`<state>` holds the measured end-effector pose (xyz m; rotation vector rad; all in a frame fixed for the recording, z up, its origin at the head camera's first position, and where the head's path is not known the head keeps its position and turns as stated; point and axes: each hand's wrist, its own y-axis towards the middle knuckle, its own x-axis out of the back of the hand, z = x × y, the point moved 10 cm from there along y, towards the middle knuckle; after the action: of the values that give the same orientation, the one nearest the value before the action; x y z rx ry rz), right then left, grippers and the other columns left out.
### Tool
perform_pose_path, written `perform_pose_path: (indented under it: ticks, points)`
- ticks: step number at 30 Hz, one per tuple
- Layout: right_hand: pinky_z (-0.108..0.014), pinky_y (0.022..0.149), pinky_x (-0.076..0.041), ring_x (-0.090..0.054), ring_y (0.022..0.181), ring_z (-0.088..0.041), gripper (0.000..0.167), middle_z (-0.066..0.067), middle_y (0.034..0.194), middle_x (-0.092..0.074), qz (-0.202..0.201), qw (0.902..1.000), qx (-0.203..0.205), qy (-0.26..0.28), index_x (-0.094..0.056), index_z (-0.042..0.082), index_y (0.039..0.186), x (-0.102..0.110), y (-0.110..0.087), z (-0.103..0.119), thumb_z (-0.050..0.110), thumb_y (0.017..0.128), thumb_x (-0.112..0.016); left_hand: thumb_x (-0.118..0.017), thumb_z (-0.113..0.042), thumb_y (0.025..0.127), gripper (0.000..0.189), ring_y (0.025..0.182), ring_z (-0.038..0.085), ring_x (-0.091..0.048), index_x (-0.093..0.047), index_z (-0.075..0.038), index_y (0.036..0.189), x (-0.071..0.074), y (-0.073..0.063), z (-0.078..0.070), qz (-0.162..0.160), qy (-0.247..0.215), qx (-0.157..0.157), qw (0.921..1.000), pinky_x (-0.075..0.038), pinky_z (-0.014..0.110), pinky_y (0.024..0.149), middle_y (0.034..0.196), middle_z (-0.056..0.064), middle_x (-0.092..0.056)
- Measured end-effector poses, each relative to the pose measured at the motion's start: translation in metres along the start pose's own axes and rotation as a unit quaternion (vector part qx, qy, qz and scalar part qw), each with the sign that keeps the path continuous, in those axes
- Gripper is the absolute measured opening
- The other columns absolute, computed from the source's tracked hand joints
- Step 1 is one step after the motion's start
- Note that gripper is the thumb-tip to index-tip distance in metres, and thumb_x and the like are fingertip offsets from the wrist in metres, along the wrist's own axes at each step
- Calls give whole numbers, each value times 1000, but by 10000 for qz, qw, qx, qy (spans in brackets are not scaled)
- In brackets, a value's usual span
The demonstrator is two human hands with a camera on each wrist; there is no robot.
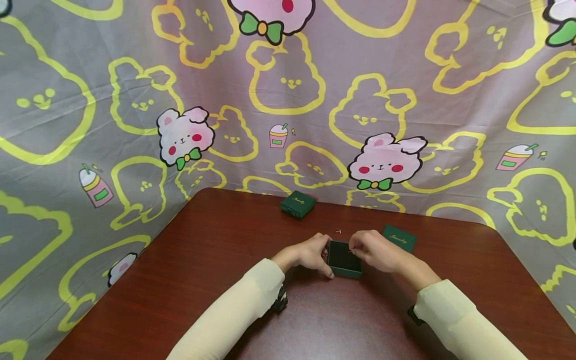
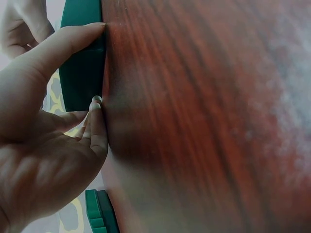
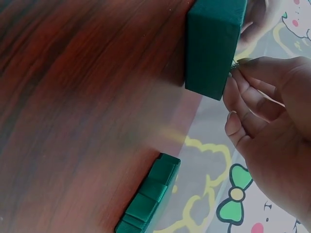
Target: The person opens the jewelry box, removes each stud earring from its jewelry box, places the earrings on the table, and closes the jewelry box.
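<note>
An open dark green jewelry box (image 1: 345, 273) with a black inside sits on the table. My left hand (image 1: 310, 254) holds it by its left side, the thumb at the near edge and the fingers round toward the far side. Over the box's right rim, my right hand (image 1: 372, 250) pinches a tiny shiny metal piece (image 3: 234, 64) between thumb and fingertips. The fingers mostly hide the piece, so I cannot tell its kind. Behind the box lies a small silvery stud-like piece (image 1: 339, 231).
A closed green box (image 1: 298, 204) with gold lettering stands at the table's back edge. To the right, behind my right hand, is a flat green lid (image 1: 399, 239) marked "Jewelry". A cartoon-printed cloth (image 1: 310, 115) hangs behind the brown table (image 1: 216, 235).
</note>
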<state>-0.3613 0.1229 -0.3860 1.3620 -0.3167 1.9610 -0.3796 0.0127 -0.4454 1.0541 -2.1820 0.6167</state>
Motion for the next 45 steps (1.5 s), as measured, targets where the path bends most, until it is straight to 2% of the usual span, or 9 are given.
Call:
perform_pose_path:
  ticks: [19, 32, 45]
  points:
    - [-31, 70, -54, -62, 78, -9, 7, 1, 88, -66, -310, 9992, -147, -203, -70, 6, 93, 5, 6, -8, -2, 93, -69, -96, -15, 68, 67, 98, 10, -50, -54, -6, 121, -1, -2, 0, -88, -106, -33, 9999, -43, 23, 87, 116, 7, -47]
    - [-33, 70, -54, -62, 79, -11, 7, 1, 88, -66, -234, 9992, -279, -192, -71, 5, 94, 6, 10, -11, -2, 95, -67, -95, -17, 69, 68, 97, 10, -49, -53, -6, 122, 0, -2, -1, -44, -40, -51, 10000, -43, 23, 86, 115, 6, -47]
    - [-32, 69, -54, -61, 77, -10, 7, 0, 87, -66, -223, 9991, -221, -289, -70, 4, 94, 9, 11, -11, -3, 94, -68, -95, -16, 69, 68, 99, 12, -50, -54, -6, 122, 0, -3, -1, -65, -58, -74, 9999, -43, 23, 86, 117, 8, -47]
